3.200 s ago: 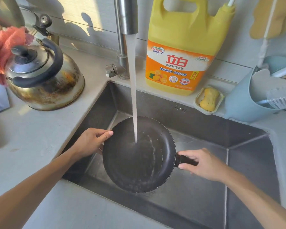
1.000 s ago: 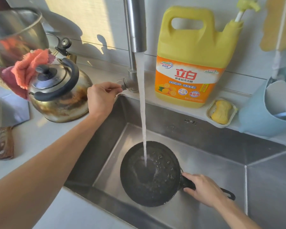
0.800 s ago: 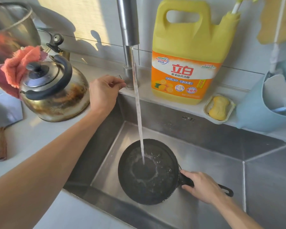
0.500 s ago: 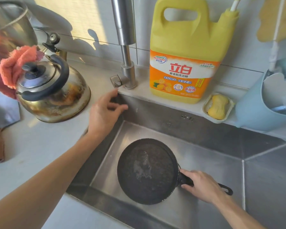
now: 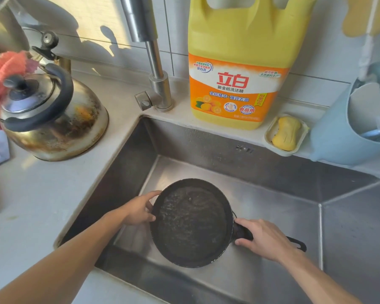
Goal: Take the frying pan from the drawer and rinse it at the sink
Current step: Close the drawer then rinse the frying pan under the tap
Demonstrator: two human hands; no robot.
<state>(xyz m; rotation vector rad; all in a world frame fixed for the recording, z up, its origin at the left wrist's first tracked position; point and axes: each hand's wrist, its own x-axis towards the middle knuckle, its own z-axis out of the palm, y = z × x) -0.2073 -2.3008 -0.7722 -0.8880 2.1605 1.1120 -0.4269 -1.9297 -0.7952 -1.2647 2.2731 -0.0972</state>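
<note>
A person's right hand (image 5: 264, 240) is wrapped around the black handle of the frying pan (image 5: 191, 222), while the left hand (image 5: 138, 210) cups the pan's far rim, thumb and fingers curled on the edge. The pan sits low in the steel sink (image 5: 272, 194), close to its floor, holding a shallow pool of bubbly water. No water runs from the faucet (image 5: 156, 73) above.

The step in hand looks like swirling or tipping out the rinse water. A wet rim gives the left hand little purchase; if it slips during a tilt, the pan's weight would swing on the handle alone and bang the basin. Tip too fast toward the near edge and the water could slop over onto the counter (image 5: 42, 194).

Just behind the sink, a yellow detergent jug (image 5: 237, 73), a soap dish (image 5: 286, 133) and a blue tub (image 5: 338, 132) crowd the ledge; a high lift could clip them. A scorched kettle (image 5: 53, 115) stands well clear on the left.
</note>
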